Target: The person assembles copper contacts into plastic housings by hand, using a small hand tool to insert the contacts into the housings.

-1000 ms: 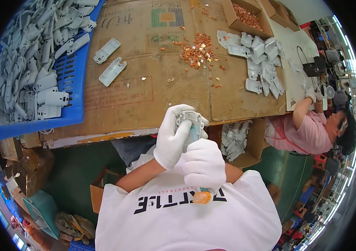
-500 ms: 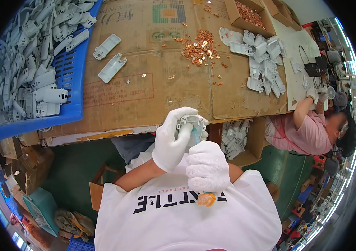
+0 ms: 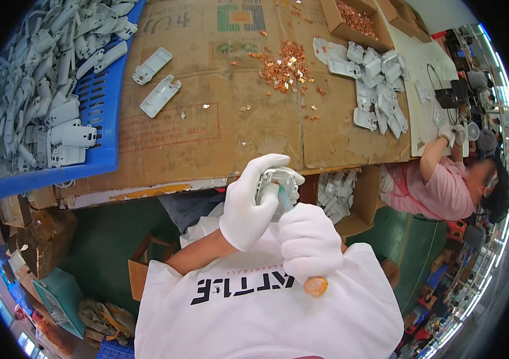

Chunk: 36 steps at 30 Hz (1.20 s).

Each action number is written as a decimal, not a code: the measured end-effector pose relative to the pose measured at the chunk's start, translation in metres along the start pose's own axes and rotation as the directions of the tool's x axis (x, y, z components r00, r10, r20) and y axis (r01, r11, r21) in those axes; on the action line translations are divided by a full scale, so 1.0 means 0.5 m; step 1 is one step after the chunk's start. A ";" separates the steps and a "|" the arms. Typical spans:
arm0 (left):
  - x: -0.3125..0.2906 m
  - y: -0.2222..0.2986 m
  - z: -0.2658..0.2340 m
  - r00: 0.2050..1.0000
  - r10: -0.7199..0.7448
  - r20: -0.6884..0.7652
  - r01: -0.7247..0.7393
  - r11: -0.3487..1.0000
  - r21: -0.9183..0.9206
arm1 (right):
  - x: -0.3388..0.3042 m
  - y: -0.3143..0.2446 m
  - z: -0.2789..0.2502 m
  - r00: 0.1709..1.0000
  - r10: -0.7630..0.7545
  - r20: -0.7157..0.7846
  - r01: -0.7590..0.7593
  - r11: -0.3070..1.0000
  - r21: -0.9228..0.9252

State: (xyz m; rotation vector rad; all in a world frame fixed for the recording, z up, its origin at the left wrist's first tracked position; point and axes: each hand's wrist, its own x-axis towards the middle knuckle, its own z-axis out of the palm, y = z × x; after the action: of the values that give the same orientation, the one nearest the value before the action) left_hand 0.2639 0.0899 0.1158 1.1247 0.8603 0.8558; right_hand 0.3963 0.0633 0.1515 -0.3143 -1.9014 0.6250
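Above my lap, just off the table's near edge, my left hand (image 3: pixel 252 203) in a white knit glove is closed around a small white plastic housing (image 3: pixel 292 182). The thumb presses into the housing's hollow side, by a tiny copper-coloured spot. My right hand (image 3: pixel 310 240), also gloved, makes a fist around a screwdriver-like tool. The pale blue shaft (image 3: pixel 286 202) of the tool reaches up to the housing near my left thumb. Its orange handle end (image 3: pixel 315 286) sticks out below the fist. The tip's exact contact is too small to make out.
A blue crate (image 3: pixel 102 152) heaped with white housings stands left. Two housings (image 3: pixel 160 96) lie on the cardboard tabletop (image 3: pixel 236 128), with a pile of copper clips (image 3: pixel 286 67) beyond. More housings (image 3: pixel 380 90) are stacked right, above a cardboard box (image 3: pixel 365 206). A co-worker (image 3: pixel 439 182) sits at right.
My right hand and the tool have shifted right and slightly down, the handle end swinging outward. The housing has tilted and moved slightly right in my left hand.
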 end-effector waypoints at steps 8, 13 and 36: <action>-0.009 0.000 0.011 0.988 0.147 0.043 -0.150 0.987 0.059 | 0.027 -0.006 -0.008 0.999 -0.029 0.045 0.033 0.997 -0.070; -0.011 -0.008 0.006 0.974 0.211 0.085 -0.221 0.965 0.140 | 0.037 -0.009 -0.021 0.988 0.027 0.152 -0.022 0.999 -0.033; 0.007 -0.010 0.011 0.944 0.318 -0.090 -0.273 0.903 0.332 | -0.001 0.046 0.026 0.965 0.011 -0.262 0.007 0.998 0.066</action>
State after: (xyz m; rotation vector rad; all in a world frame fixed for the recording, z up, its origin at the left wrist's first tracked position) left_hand 0.2711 0.0900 0.1117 1.5181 0.9827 1.0854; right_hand 0.3831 0.0785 0.1347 -0.3391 -1.6234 0.6148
